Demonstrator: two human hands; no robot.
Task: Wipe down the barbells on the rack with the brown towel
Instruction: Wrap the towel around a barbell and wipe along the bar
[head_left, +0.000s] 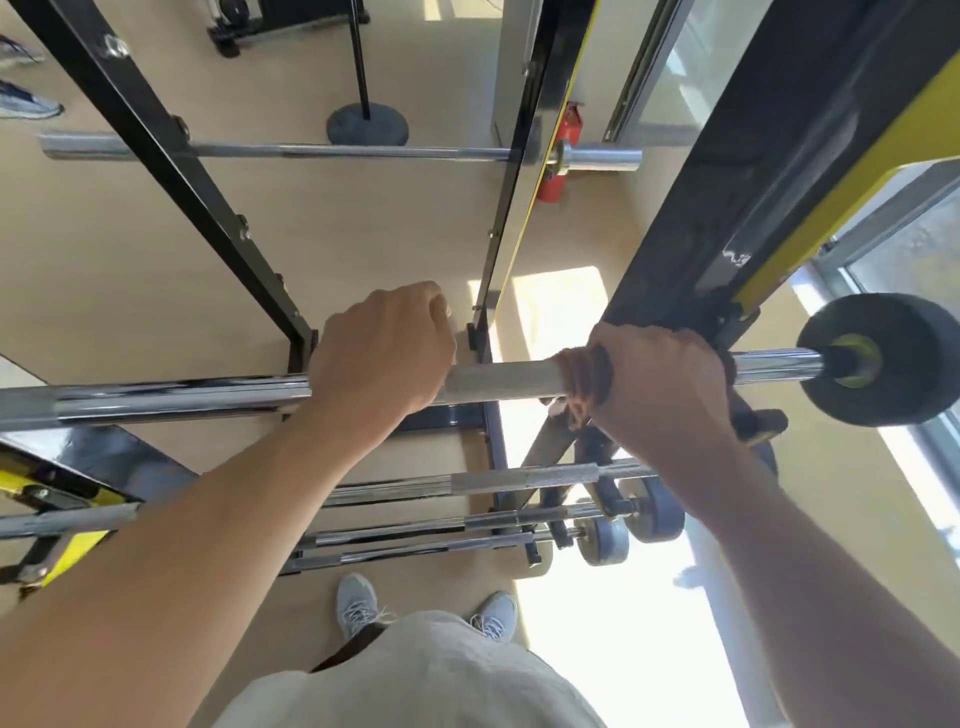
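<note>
Gripping the top barbell (498, 382) — chrome, knurled at centre — right hand (670, 387) clamps the crumpled brown towel (584, 389) round it; left hand (382, 353) grasps bare steel. Towel mostly hidden.

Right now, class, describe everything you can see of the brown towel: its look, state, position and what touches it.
The brown towel is a soft, bunched cloth wrapped around the top barbell, at the right end of the bar's dull knurled section. The right hand grips it, fingers curled over it, so most of it is hidden; folds show left of the knuckles, and a darker edge peeks out right of the hand. A loose fold hangs just below the bar. The left hand is clear of it.
</note>
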